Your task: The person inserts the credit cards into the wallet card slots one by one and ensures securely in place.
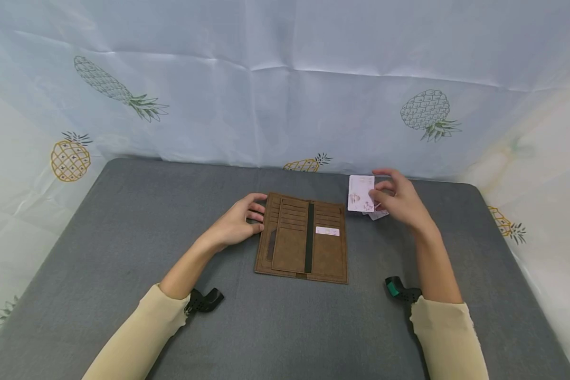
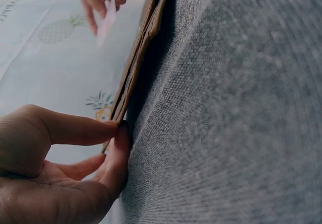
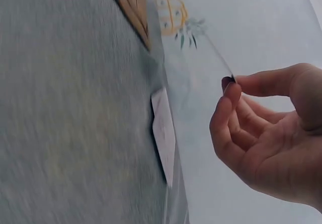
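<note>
An open brown wallet (image 1: pixel 292 258) with rows of card slots and a dark band lies flat on the table. One pink card (image 1: pixel 328 231) sits in a slot of its right half, its upper part showing. My left hand (image 1: pixel 235 222) pinches the wallet's left edge, thumb on top and a finger beneath, as the left wrist view shows. Above the table, right of the wallet, my right hand (image 1: pixel 401 203) holds a pink card (image 1: pixel 360 193) between thumb and fingertips. Under it lie more pale cards (image 3: pixel 163 138), partly hidden in the head view; their number cannot be told.
The grey table (image 1: pixel 275 327) ends at a white cloth (image 1: pixel 266 116) printed with pineapples, hanging behind and at the sides. A black wrist device (image 1: pixel 205 301) sits at the left cuff, another (image 1: pixel 401 290) at the right.
</note>
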Available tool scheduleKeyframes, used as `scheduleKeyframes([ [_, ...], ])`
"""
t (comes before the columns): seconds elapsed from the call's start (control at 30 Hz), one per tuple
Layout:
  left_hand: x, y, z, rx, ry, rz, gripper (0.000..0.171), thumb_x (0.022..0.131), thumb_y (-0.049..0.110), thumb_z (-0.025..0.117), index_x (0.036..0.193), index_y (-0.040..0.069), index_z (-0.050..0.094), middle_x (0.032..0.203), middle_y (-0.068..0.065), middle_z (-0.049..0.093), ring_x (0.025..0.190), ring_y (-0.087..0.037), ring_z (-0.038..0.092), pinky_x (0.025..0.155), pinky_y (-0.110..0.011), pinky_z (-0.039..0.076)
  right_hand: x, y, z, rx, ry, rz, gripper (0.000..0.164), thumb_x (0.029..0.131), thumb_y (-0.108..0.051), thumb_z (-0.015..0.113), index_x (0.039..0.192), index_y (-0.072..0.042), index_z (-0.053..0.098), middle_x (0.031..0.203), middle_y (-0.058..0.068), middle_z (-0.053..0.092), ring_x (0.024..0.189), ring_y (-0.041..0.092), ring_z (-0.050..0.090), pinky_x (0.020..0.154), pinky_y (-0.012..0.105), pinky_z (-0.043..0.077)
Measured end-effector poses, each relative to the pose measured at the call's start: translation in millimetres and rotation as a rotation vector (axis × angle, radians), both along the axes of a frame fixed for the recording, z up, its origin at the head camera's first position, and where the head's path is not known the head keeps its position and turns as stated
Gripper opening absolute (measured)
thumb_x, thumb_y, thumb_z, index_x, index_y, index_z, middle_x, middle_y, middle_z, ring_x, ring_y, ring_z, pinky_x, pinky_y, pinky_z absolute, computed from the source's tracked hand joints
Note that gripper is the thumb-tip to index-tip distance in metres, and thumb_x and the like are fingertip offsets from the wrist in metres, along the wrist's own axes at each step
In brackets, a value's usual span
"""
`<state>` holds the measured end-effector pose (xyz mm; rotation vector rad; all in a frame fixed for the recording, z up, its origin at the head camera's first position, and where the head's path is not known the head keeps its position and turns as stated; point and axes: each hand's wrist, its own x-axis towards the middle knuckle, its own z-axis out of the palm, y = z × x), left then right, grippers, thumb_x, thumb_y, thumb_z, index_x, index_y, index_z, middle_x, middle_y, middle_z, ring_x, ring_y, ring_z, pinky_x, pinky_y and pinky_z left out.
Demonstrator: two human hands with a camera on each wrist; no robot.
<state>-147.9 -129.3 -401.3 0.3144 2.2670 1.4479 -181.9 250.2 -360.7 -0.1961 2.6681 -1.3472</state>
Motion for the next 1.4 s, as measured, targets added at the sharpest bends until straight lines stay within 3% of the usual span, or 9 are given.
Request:
scheduleKeyframes([
  [0.53,0.7,1.0,1.1,-0.010,0.002,0.005,0.068,0.092,0.001,0.059,0.150,0.019,0.028,0.131,-0.011,0.046,0.115,-0.027,0.053,0.088,-0.037,0.049,7.1,-66.6,-11.8,-0.132,0.018,0.182,0.043,0.094,-0.008,0.060,0.134,-0.011,0.044,0.096,0.020,0.068,0.077,0.040,0.066,0.071,0.045,0.057],
  [0.9,2.9,4.3,-0.1,-0.027,0.014,0.006,0.069,0.092,0.001,0.060,0.151,0.019,0.027,0.129,-0.011,0.047,0.112,-0.026,0.053,0.086,-0.036,0.049,15.6,-87.6,-16.3,-0.175,-0.044,0.234,0.040,0.092,-0.005,0.062,0.126,-0.012,0.042,0.092,0.020,0.069,0.076,0.037,0.071,0.070,0.044,0.059],
  [1.07,5.0,9.0,-0.4,-0.025,0.021,-0.004,0.070,0.091,0.001,0.061,0.150,0.016,0.028,0.127,-0.012,0.050,0.109,-0.025,0.055,0.086,-0.035,0.048,16.4,-91.0,-18.8,-0.175,-0.075,0.232,0.040,0.092,-0.004,0.063,0.124,-0.011,0.041,0.092,0.021,0.069,0.075,0.032,0.073,0.068,0.042,0.059],
  [1.4,5.9,12.9,-0.8,-0.024,0.021,-0.008,0.070,0.090,0.001,0.063,0.149,0.015,0.029,0.125,-0.012,0.052,0.108,-0.024,0.056,0.087,-0.035,0.048,16.1,-91.9,-24.6,-0.172,-0.113,0.264,0.037,0.092,-0.004,0.063,0.120,-0.008,0.039,0.089,0.022,0.070,0.077,0.033,0.072,0.067,0.039,0.059],
])
